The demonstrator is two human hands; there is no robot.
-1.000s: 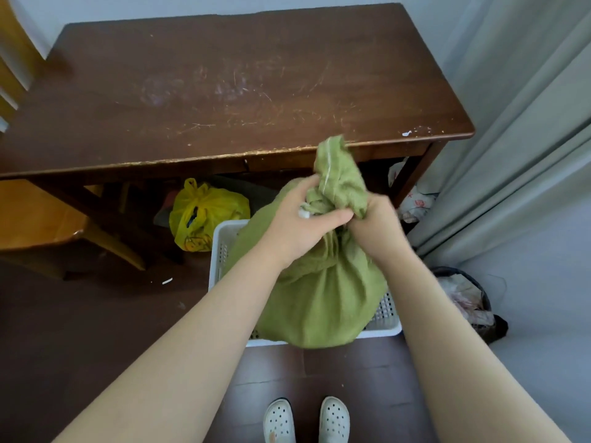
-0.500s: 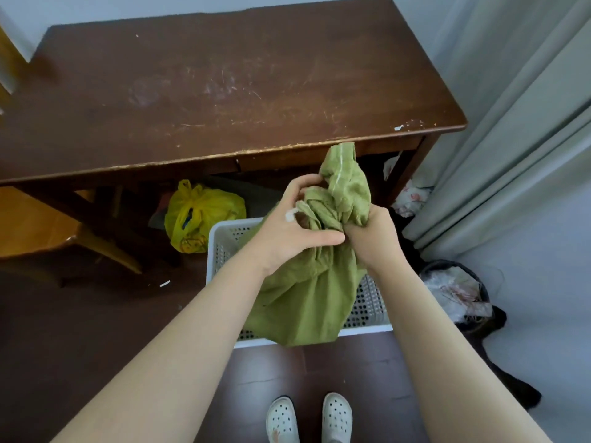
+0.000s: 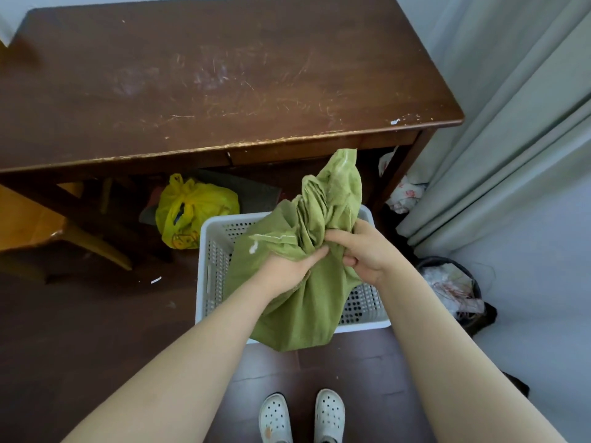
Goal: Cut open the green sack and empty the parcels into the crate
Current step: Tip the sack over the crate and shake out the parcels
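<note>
While the person stands over the white crate, the green sack hangs above it, likely so anything inside drops straight in. Left hand is closed on gathered cloth at mid-sack; right hand pinches the bunched neck tight. No parcels show through the crate's visible mesh.

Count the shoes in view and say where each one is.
2. The left shoe and the right shoe stand side by side on the dark floor at the bottom edge, just in front of the white crate. Their heels are cut off by the frame.
</note>
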